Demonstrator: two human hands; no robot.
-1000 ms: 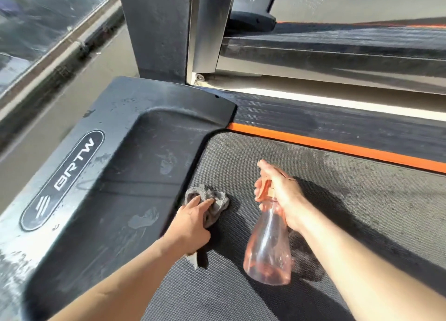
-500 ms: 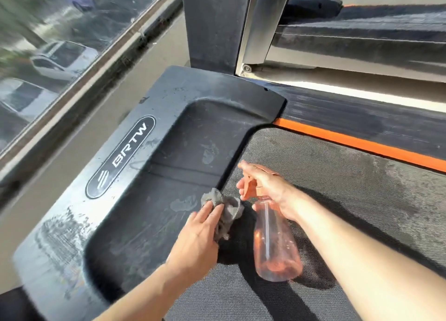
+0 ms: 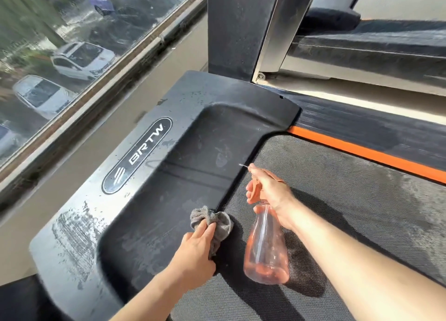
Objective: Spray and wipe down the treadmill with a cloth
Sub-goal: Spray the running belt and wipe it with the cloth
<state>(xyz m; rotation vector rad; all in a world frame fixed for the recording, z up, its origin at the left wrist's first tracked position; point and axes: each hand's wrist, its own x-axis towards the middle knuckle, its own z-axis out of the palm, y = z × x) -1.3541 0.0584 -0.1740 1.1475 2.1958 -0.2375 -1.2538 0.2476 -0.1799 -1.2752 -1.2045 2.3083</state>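
Swinging left since the earlier frame, my view now takes in more of the window (image 3: 60,19) and the parked cars (image 3: 82,60) beyond, while both hands hold much the same posts. On the wet-streaked motor cover (image 3: 183,176) of the treadmill (image 3: 362,130), my left hand (image 3: 195,250) presses the grey cloth (image 3: 223,225) with straight fingers at the seam where cover meets belt (image 3: 350,212). Just right of it, my right hand (image 3: 272,192) grips the pink spray bottle (image 3: 265,248), fingers curled round neck and trigger, nozzle aimed at the cover's hollow. I judge this the spraying step; next, the cloth should sweep forward over the fresh mist.
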